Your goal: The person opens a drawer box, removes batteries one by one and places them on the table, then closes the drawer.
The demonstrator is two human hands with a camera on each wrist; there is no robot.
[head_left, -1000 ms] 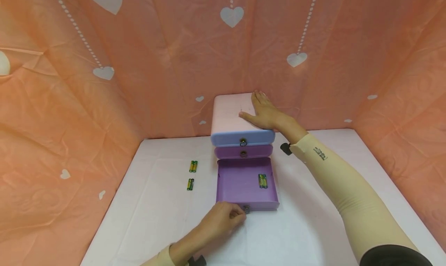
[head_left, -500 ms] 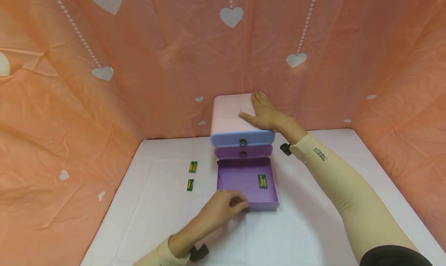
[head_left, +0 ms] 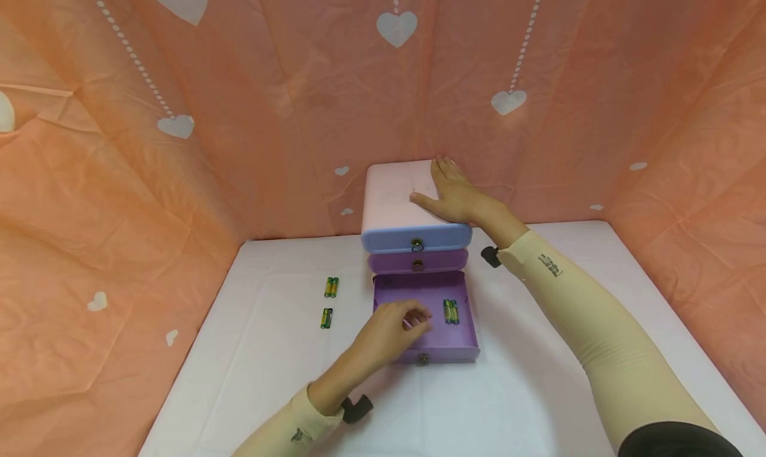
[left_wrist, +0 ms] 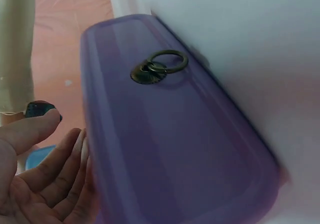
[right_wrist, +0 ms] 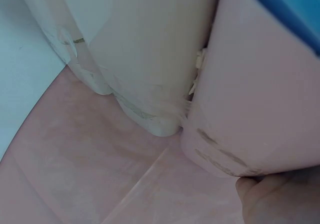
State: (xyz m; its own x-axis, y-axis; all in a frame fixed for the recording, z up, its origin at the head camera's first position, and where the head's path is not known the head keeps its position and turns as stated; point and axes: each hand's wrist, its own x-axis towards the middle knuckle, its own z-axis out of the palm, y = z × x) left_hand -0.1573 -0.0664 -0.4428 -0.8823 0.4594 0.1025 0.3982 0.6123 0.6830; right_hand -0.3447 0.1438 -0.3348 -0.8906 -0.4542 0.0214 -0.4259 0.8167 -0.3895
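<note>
A small drawer cabinet [head_left: 391, 194], with a pink top and a blue top drawer front [head_left: 389, 239], stands against the back cloth. My right hand [head_left: 455, 194] rests on its top with fingers spread. The purple bottom drawer [head_left: 457, 337] is pulled out, and a pair of green-yellow batteries [head_left: 451, 311] lies in its right side. Over the drawer's left front hovers my left hand [head_left: 391, 330], fingers loosely bent and holding nothing. In the left wrist view, the drawer front's brass ring pull [left_wrist: 170, 61] hangs free beside that hand [left_wrist: 45, 179].
Left of the drawer, two more pairs of batteries, a farther pair [head_left: 332, 287] and a nearer pair [head_left: 326, 318], lie on the white table [head_left: 269, 377]. The purple middle drawer [head_left: 389, 262] is pushed in. Orange cloth [head_left: 287, 144] with hearts encloses the back and sides.
My left hand has let go of the bottom drawer's ring pull and moved up and forward over the drawer. The right hand stays on the cabinet top.
</note>
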